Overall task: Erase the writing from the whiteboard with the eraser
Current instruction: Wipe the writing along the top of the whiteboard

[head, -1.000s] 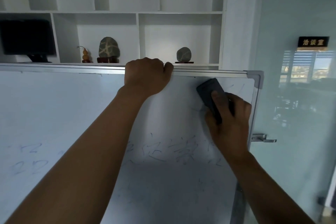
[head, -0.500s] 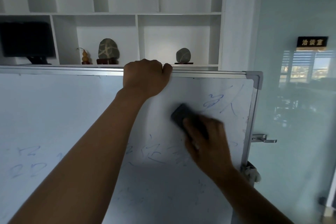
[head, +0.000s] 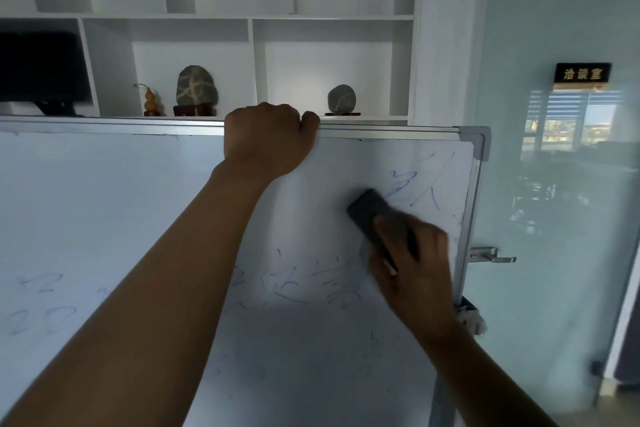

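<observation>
White cubby shelves (head: 256, 45) fill the wall behind, holding a dark monitor (head: 41, 69), a small orange gourd (head: 151, 101) and two stones on stands: a large veined one (head: 196, 87) and a smaller grey one (head: 341, 99). A frosted glass door (head: 554, 184) with a dark sign (head: 582, 74) and a metal handle (head: 490, 255) stands to the right.

In front of the shelves stands the whiteboard (head: 104, 201). The left hand (head: 266, 142) grips its top edge, fingers curled over the frame. The right hand (head: 415, 263) holds the dark eraser (head: 370, 211), fingers wrapped around it, pressing it flat against the board near the right edge, below the top right corner. Blue writing (head: 415, 184) sits just above and right of the eraser; fainter blue strokes (head: 311, 281) run lower across the board, with more (head: 41, 302) toward the left edge.
</observation>
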Available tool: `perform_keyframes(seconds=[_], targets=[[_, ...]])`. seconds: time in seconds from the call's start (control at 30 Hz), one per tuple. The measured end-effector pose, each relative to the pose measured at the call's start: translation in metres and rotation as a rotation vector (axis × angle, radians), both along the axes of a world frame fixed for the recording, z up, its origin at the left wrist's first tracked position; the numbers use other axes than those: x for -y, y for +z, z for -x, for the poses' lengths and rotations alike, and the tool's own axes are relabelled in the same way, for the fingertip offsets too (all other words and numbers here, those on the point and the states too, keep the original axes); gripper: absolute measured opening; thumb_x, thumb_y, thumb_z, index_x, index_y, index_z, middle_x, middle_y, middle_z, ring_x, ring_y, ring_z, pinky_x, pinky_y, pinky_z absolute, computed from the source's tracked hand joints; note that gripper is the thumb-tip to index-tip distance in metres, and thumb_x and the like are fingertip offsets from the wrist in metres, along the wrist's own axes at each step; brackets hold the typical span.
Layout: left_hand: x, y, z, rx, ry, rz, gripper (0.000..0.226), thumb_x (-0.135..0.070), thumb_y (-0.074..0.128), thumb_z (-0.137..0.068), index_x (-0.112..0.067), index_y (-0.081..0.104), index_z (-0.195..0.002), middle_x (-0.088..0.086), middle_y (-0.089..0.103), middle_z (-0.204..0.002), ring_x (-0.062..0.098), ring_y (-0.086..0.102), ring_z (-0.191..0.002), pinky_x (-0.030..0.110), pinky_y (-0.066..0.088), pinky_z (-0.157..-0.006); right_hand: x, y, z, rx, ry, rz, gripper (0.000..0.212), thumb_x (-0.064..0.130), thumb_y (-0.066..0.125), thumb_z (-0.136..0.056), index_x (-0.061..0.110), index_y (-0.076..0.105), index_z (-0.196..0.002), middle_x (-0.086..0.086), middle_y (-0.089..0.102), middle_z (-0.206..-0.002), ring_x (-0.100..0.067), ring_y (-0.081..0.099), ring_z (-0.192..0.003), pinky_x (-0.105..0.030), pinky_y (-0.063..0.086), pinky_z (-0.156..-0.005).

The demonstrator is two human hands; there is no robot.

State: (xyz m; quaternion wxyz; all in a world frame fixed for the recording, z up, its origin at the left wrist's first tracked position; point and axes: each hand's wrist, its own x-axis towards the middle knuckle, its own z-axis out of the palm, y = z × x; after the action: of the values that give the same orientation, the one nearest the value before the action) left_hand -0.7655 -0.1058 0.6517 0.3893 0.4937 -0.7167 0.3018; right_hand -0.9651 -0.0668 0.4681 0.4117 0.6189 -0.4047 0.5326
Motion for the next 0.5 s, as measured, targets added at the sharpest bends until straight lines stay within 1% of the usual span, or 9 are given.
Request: perform_keyframes(seconds=[0.07, 0.1, 0.2, 0.23, 0.3, 0.33, 0.37, 0.4, 0.5], targets=[[0.000, 0.000, 0.000, 0.003, 0.008, 0.001, 0.056, -0.041, 0.025, -0.097, -0.011, 0.051, -0.057, 0.007, 0.051, -0.056, 0.028, 0.054, -0.060, 0.029, 0.045, -0.066, -0.005, 0.004, -0.001, 0.179, 0.001, 0.029, 0.039, 0.027, 0.054, -0.091, 0.014, 0.052, -0.128, -0.019, 0.051, -0.119, -0.036, 0.048, -0.100, -0.035, 0.038, -0.086], [0.000, 0.000, 0.000, -0.001, 0.010, 0.003, 0.056, -0.040, 0.025, -0.097, -0.011, 0.050, -0.056, 0.007, 0.050, -0.056, 0.028, 0.054, -0.059, 0.028, 0.044, -0.065, -0.006, 0.001, -0.007, 0.183, 0.003, 0.022, 0.039, 0.027, 0.054, -0.091, 0.014, 0.052, -0.128, -0.019, 0.051, -0.117, -0.035, 0.047, -0.099, -0.036, 0.039, -0.085], [-0.001, 0.000, 0.000, -0.005, 0.009, 0.014, 0.055, -0.039, 0.025, -0.097, -0.012, 0.046, -0.054, 0.006, 0.048, -0.054, 0.029, 0.053, -0.058, 0.027, 0.045, -0.064, -0.004, -0.016, -0.019, -0.055, -0.005, -0.029, 0.035, 0.029, 0.048, -0.097, 0.016, 0.051, -0.129, -0.019, 0.053, -0.117, -0.036, 0.051, -0.097, -0.040, 0.047, -0.082], [-0.001, 0.000, 0.000, -0.001, 0.008, 0.019, 0.054, -0.038, 0.025, -0.097, -0.012, 0.045, -0.054, 0.006, 0.047, -0.053, 0.028, 0.052, -0.056, 0.026, 0.043, -0.062, -0.003, -0.017, -0.014, -0.070, -0.002, -0.044, 0.035, 0.031, 0.045, -0.099, 0.016, 0.051, -0.129, -0.020, 0.054, -0.118, -0.037, 0.053, -0.097, -0.039, 0.046, -0.083], [-0.002, 0.000, 0.000, 0.003, 0.009, 0.026, 0.053, -0.038, 0.026, -0.097, -0.012, 0.045, -0.054, 0.006, 0.047, -0.053, 0.027, 0.050, -0.054, 0.024, 0.036, -0.057, -0.005, -0.010, -0.003, 0.115, -0.008, -0.042, 0.035, 0.031, 0.045, -0.098, 0.014, 0.051, -0.128, -0.023, 0.056, -0.116, -0.038, 0.053, -0.095, -0.035, 0.040, -0.083], [-0.002, 0.000, 0.000, 0.004, 0.010, 0.024, 0.054, -0.038, 0.026, -0.097, -0.012, 0.045, -0.054, 0.006, 0.047, -0.053, 0.027, 0.050, -0.054, 0.025, 0.035, -0.057, -0.007, -0.008, -0.001, 0.225, -0.008, -0.032, 0.037, 0.030, 0.048, -0.095, 0.013, 0.052, -0.128, -0.024, 0.056, -0.114, -0.039, 0.052, -0.095, -0.034, 0.038, -0.083], [-0.002, 0.000, 0.000, 0.003, 0.010, 0.019, 0.054, -0.038, 0.026, -0.096, -0.011, 0.046, -0.054, 0.006, 0.048, -0.054, 0.027, 0.050, -0.055, 0.025, 0.035, -0.057, -0.009, -0.009, -0.003, 0.273, -0.008, -0.031, 0.039, 0.029, 0.050, -0.093, 0.013, 0.052, -0.128, -0.024, 0.056, -0.114, -0.038, 0.051, -0.096, -0.034, 0.037, -0.083], [-0.003, 0.000, 0.000, 0.000, 0.012, 0.016, 0.053, -0.038, 0.026, -0.096, -0.011, 0.046, -0.054, 0.006, 0.048, -0.054, 0.027, 0.050, -0.055, 0.025, 0.034, -0.057, -0.010, -0.011, -0.008, 0.234, -0.009, -0.039, 0.040, 0.029, 0.051, -0.092, 0.013, 0.051, -0.129, -0.023, 0.055, -0.115, -0.037, 0.049, -0.097, -0.035, 0.037, -0.083], [-0.004, 0.000, 0.000, -0.004, 0.006, 0.012, 0.053, -0.037, 0.026, -0.096, -0.012, 0.044, -0.053, 0.006, 0.047, -0.054, 0.027, 0.050, -0.055, 0.025, 0.034, -0.058, -0.008, -0.022, -0.012, -0.007, 0.016, -0.074, 0.037, 0.032, 0.046, -0.097, 0.017, 0.049, -0.131, -0.019, 0.053, -0.119, -0.034, 0.049, -0.101, -0.036, 0.041, -0.086]])
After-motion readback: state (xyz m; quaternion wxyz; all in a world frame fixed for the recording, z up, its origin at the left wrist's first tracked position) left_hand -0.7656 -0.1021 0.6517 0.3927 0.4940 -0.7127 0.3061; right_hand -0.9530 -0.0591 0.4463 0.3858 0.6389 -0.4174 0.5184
